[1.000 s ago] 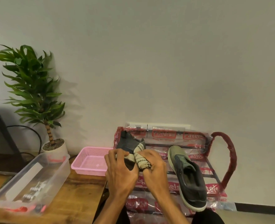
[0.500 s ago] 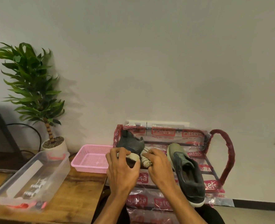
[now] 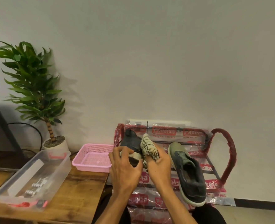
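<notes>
**Step in hand: wiping the shoe**

The dark shoe is held in the air in front of the person, above the left end of the rack. One end points up toward the wall and the pale sole edge faces the person. The patterned cloth lies against the shoe's right side, touching it near the sole edge.

**Grip.** The left hand grips the lower part of the shoe. Its fingers curl over the sole rim and the thumb closes from below. The right hand is clenched around the bunched cloth, and a loose tail of cloth stands up above the knuckles.

**Procedure (recommended).**
1. Brace the shoe firmly with the left hand so it does not twist under pressure.
2. Press the cloth flat along the upper and the sole edge, and wipe in short strokes away from the gripping fingers.
3. Turn the shoe with the left hand to expose untreated areas, rather than reaching round with the cloth.
4. Tuck in the loose tail so it does not drag.

**Surroundings.** A second shoe rests on the rack just right of the right hand, toe toward the wall. A pink basket sits just left of the left hand, at the back edge of the bench. A clear box and a potted plant are further left.
</notes>
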### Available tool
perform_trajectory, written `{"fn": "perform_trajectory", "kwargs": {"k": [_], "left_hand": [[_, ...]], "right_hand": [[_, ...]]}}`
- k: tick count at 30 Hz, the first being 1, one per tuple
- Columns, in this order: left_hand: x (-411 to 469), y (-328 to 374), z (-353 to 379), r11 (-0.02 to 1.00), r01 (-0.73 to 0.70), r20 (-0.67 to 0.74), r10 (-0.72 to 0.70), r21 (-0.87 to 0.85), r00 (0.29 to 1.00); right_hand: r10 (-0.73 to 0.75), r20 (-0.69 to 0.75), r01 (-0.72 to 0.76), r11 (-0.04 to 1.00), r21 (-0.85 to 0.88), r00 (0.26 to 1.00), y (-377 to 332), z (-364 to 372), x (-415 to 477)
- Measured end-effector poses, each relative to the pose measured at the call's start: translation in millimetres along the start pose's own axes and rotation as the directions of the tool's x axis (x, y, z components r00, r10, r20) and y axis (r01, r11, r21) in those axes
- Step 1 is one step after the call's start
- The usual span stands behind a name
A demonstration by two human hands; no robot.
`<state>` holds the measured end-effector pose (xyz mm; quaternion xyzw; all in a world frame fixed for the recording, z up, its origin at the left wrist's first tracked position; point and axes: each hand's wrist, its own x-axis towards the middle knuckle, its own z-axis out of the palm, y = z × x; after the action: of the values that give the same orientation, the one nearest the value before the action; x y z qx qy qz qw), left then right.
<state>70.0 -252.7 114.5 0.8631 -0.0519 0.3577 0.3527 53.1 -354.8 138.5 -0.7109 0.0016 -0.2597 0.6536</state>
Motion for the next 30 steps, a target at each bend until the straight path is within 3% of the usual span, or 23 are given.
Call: {"fn": "perform_trajectory", "kwargs": {"k": [8, 11, 14, 18, 26, 30], "left_hand": [[6, -3, -1, 0.996, 0.092, 0.007, -0.092, 0.001, 0.996], [3, 0, 0, 0.999, 0.043, 0.009, -0.043, 0.000, 0.999], [3, 3, 3, 0.998, 0.064, 0.031, -0.064, 0.011, 0.997], [5, 3, 4, 0.993, 0.121, 0.023, -0.121, -0.002, 0.992], [1, 3, 6, 0.995, 0.095, 0.043, -0.095, 0.005, 0.995], [1, 4, 3, 0.998, 0.069, 0.035, -0.069, 0.014, 0.997]], "right_hand": [[-0.100, 0.214, 0.115, 0.992, -0.059, 0.972, -12, -3, 3], [-0.099, 0.152, 0.123, 0.981, -0.153, 0.983, -6, -8, 9], [-0.083, 0.107, 0.096, 0.987, -0.131, 0.991, -8, -6, 12], [-0.085, 0.197, 0.097, 0.994, -0.052, 0.977, -15, 1, 6], [-0.145, 0.215, 0.207, 0.930, -0.303, 0.966, 2, -11, 13], [-0.090, 0.204, 0.167, 0.901, -0.401, 0.975, 2, -16, 24]]}}
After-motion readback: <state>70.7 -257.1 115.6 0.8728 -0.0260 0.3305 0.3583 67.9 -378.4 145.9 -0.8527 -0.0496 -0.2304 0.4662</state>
